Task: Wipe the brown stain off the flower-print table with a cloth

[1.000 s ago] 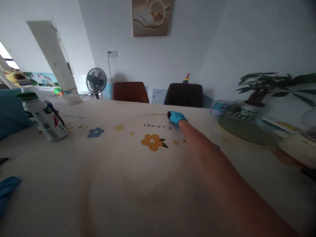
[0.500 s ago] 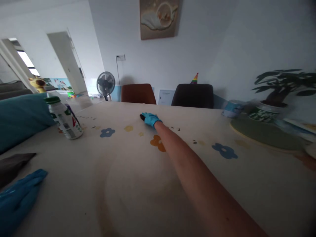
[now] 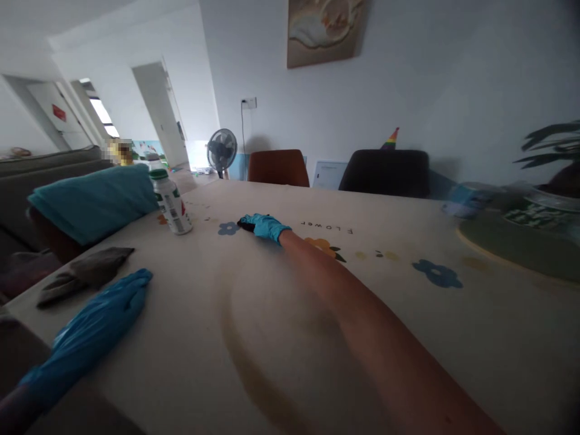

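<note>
My right hand, in a blue glove, reaches far across the table. It presses a bunched black cloth down on the tabletop; most of the cloth is hidden under the fingers. A printed blue flower lies just left of it. My left hand, also gloved in blue, rests flat near the table's left edge with fingers stretched out. A crumpled dark grey cloth lies just beyond the left hand, apart from my right.
A white bottle with a green cap stands at the left. At the right are a green round mat and a potted plant. A brown chair and a black chair stand behind the pale table.
My right hand has slid left over the tabletop with the black cloth, from above the orange flower to the blue one. The view has turned left, showing more of my left hand.
</note>
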A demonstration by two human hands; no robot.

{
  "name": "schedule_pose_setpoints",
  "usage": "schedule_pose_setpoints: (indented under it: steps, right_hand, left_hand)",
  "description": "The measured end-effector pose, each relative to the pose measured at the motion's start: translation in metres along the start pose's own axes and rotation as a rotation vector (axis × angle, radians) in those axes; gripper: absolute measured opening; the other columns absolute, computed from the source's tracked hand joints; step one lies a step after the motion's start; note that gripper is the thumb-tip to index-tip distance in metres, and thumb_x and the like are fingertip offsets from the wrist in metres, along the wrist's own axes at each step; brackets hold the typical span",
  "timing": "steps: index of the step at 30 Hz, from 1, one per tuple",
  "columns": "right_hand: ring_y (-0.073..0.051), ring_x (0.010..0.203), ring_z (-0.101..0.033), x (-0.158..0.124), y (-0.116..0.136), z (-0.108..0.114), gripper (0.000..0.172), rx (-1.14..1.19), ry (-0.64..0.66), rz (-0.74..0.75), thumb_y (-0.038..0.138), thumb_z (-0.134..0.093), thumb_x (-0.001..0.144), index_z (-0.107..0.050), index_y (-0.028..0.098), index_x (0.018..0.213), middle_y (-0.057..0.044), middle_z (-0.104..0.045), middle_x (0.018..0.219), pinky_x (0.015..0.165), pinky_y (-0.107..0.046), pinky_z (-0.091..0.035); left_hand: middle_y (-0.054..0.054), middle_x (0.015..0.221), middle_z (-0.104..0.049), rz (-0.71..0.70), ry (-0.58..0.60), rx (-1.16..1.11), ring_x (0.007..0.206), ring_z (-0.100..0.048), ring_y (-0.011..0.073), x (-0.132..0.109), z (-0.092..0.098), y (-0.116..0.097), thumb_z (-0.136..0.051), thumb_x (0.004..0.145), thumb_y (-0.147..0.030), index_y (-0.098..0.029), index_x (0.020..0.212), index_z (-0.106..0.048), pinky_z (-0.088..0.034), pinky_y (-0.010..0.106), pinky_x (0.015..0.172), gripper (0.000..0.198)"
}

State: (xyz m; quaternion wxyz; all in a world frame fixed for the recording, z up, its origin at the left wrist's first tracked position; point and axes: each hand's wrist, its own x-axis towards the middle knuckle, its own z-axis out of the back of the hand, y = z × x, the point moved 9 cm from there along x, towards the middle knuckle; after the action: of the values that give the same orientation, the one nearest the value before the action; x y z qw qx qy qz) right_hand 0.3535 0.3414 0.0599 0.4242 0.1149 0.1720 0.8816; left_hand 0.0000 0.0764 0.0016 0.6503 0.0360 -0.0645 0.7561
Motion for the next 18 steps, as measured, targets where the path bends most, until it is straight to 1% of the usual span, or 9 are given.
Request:
schedule_pose_setpoints:
  steps: [1,2,4,6,8,11,14,16,18]
  right_hand:
    - [-0.031,0.167,-0.065,-0.003,0.011,-0.006,0.053,0.009,0.022,0.034,0.044,-0.066,0.127,-0.071,0.025,0.176,-0.001,-0.066,0.185,0.146,-0.047,-0.042]
    - [-0.031,0.169,-0.063,-0.006,0.023,-0.011,0.054,0.018,0.041,0.065,0.044,-0.066,0.127,-0.071,0.026,0.177,0.0,-0.065,0.186,0.147,-0.046,-0.04]
    - [-0.031,0.171,-0.061,-0.015,0.045,-0.021,0.054,0.033,0.072,0.116,0.041,-0.069,0.125,-0.072,0.028,0.177,0.002,-0.065,0.185,0.149,-0.046,-0.037]
    - [-0.031,0.174,-0.058,-0.026,0.065,-0.03,0.055,0.05,0.099,0.158,0.036,-0.072,0.12,-0.074,0.03,0.175,0.004,-0.064,0.185,0.15,-0.045,-0.036]
    - [-0.032,0.176,-0.056,-0.039,0.083,-0.037,0.059,0.064,0.126,0.197,0.03,-0.073,0.116,-0.074,0.032,0.175,0.004,-0.061,0.187,0.151,-0.047,-0.033]
    - [-0.035,0.18,-0.051,-0.062,0.104,-0.046,0.069,0.077,0.167,0.253,0.024,-0.069,0.111,-0.07,0.034,0.18,0.002,-0.054,0.191,0.154,-0.056,-0.027]
    - [-0.037,0.182,-0.048,-0.085,0.123,-0.055,0.081,0.084,0.201,0.317,0.016,-0.067,0.104,-0.067,0.038,0.182,0.004,-0.052,0.191,0.155,-0.062,-0.022]
    - [-0.035,0.183,-0.046,-0.101,0.134,-0.062,0.087,0.087,0.22,0.363,0.009,-0.065,0.1,-0.067,0.037,0.182,0.005,-0.05,0.192,0.156,-0.058,-0.02]
    - [-0.031,0.184,-0.042,-0.116,0.144,-0.069,0.091,0.094,0.233,0.398,0.003,-0.061,0.096,-0.068,0.033,0.182,0.005,-0.047,0.194,0.156,-0.051,-0.02]
  left_hand:
    - [0.005,0.18,-0.068,0.02,-0.002,-0.015,0.173,-0.059,0.0363,-0.003,-0.001,0.005,-0.031,0.108,-0.063,-0.026,0.187,-0.061,-0.047,0.056,0.151,0.092]
    - [0.006,0.183,-0.064,0.035,-0.006,-0.032,0.175,-0.057,0.0347,-0.005,-0.001,0.007,-0.026,0.107,-0.061,-0.019,0.185,-0.063,-0.043,0.053,0.153,0.095]
    - [0.008,0.188,-0.057,0.046,-0.012,-0.06,0.179,-0.052,0.0324,-0.003,0.001,0.006,-0.022,0.109,-0.058,-0.011,0.181,-0.065,-0.037,0.049,0.155,0.096]
    - [0.009,0.189,-0.055,0.038,-0.001,-0.061,0.178,-0.053,0.0306,0.001,0.005,-0.002,-0.023,0.111,-0.055,-0.008,0.18,-0.063,-0.035,0.046,0.155,0.093]
    - [0.011,0.189,-0.055,0.022,0.018,-0.055,0.178,-0.054,0.0296,0.004,0.011,-0.011,-0.023,0.114,-0.05,-0.006,0.181,-0.061,-0.033,0.045,0.155,0.089]
    - [0.014,0.187,-0.057,0.0,0.016,-0.072,0.176,-0.056,0.0295,0.005,0.02,-0.024,-0.028,0.118,-0.042,-0.004,0.178,-0.063,-0.032,0.046,0.156,0.079]
    - [0.016,0.186,-0.058,-0.022,0.0,-0.095,0.176,-0.056,0.0284,0.005,0.027,-0.034,-0.03,0.12,-0.035,-0.002,0.176,-0.063,-0.031,0.045,0.155,0.073]
    - [0.017,0.187,-0.057,-0.026,0.002,-0.099,0.178,-0.053,0.0275,0.004,0.028,-0.038,-0.028,0.122,-0.033,0.0,0.177,-0.062,-0.029,0.042,0.156,0.072]
    - [0.018,0.188,-0.056,-0.023,0.005,-0.105,0.179,-0.052,0.0275,0.004,0.03,-0.04,-0.027,0.124,-0.032,0.001,0.177,-0.061,-0.028,0.041,0.155,0.071]
